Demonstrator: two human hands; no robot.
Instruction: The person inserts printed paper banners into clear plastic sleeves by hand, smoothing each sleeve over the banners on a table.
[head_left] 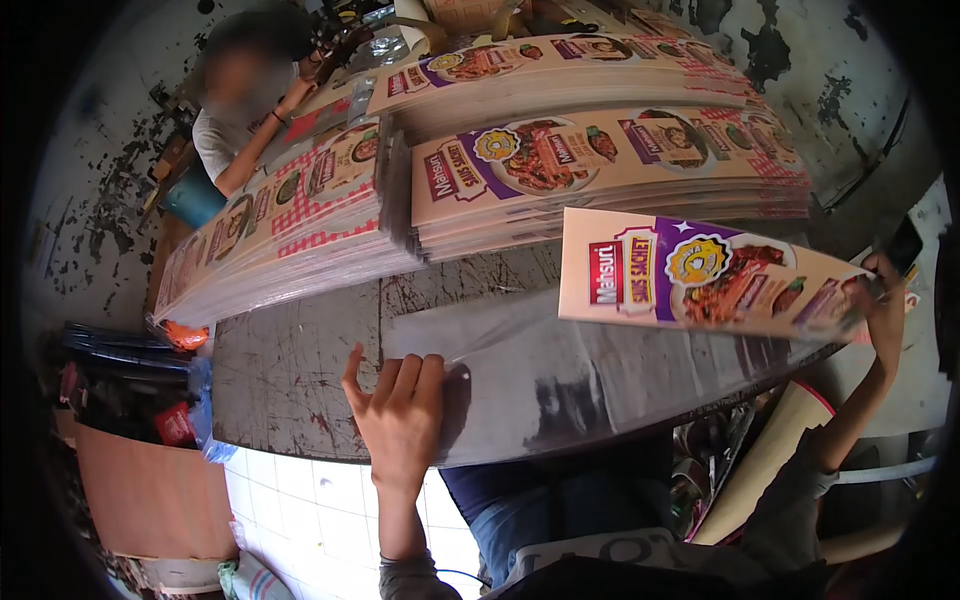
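My right hand (880,300) grips the right end of a printed cardboard sheet (620,268), a peach and purple one marked "Mahsuri Saus Sachet". The sheet is raised and tilted above the tabletop. Below it a clear plastic sleeve (510,400) lies flat along the table's near edge. At the sleeve's left end is my left hand (400,415), its fingers curled onto the film and the little finger sticking out. A crease runs from those fingertips toward the sheet. The left thumb is hidden.
Several stacks of matching printed sheets (600,165) cover the back of the worn table (290,385), with another stack (290,215) at left. Across the table sits another person (235,140). A rolled sheet (760,465) leans below the right side; a brown carton (150,490) stands lower left.
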